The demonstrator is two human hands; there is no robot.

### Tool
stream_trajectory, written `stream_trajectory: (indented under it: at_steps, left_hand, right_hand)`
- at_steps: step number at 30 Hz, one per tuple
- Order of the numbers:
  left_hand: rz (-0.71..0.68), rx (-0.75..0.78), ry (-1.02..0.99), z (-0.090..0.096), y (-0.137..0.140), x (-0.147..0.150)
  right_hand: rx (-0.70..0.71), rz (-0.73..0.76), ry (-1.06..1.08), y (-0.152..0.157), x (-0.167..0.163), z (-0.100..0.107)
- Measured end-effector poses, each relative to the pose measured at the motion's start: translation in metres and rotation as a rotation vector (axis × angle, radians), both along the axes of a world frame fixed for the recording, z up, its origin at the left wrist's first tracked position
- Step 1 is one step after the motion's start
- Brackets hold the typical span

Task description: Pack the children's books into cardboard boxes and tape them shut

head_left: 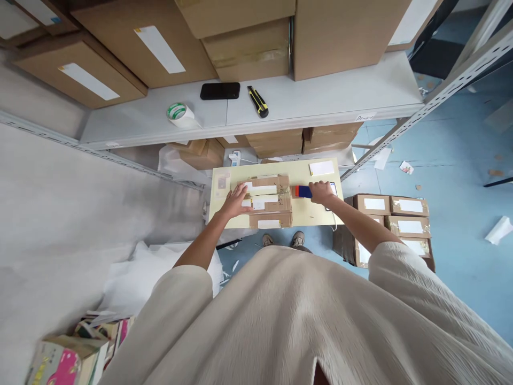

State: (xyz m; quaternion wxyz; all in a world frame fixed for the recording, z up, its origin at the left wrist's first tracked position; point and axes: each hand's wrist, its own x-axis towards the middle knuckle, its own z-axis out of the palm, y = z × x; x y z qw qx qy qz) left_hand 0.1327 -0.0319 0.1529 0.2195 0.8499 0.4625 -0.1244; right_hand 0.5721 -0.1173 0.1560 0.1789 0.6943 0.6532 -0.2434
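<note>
A cardboard box (272, 204) with white labels and dark writing lies on the small cream table (302, 216). My left hand (236, 202) rests on its left side, fingers spread and pressing on the cardboard. My right hand (320, 192) is wrapped around what looks like a blue tape dispenser (304, 191) with an orange front end, held just right of the box. Partly hidden behind that hand is a phone (333, 188) with a lit screen. A white label sheet (321, 168) lies at the table's back right.
Above the table runs a grey shelf (320, 101) with large boxes (340, 37), a tape roll (180, 114), a black phone (220, 91) and a utility knife (257, 101). Labelled boxes (409, 226) are stacked on the floor at right. White bags (140, 272) lie at left.
</note>
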Motion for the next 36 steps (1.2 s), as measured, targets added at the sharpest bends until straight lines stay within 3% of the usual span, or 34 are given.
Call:
stream_trajectory:
  at_steps: [6,12,18,26,32,36]
  left_hand:
    - [0.003,0.010,-0.039,-0.005,0.002,-0.003]
    - [-0.006,0.019,-0.087,-0.008,0.002,-0.003]
    - [0.003,0.007,-0.130,-0.008,0.000,-0.002]
    - [0.013,0.011,-0.202,-0.007,-0.006,-0.003]
    - [-0.003,0.023,-0.248,-0.004,-0.009,-0.005]
    - [0.161,0.084,-0.362,-0.010,-0.003,-0.002]
  right_hand:
    - [-0.041,-0.478,0.187,-0.010,0.027,-0.018]
    - [-0.021,-0.636,0.223,-0.029,-0.006,-0.024]
    - [0.063,-0.557,0.044,-0.030,-0.048,-0.028]
    - [0.027,-0.493,0.006,-0.039,-0.058,-0.037]
    - [0.189,-0.558,0.103,-0.029,-0.066,-0.013]
    - [0.252,-0.524,0.319,-0.012,-0.078,0.009]
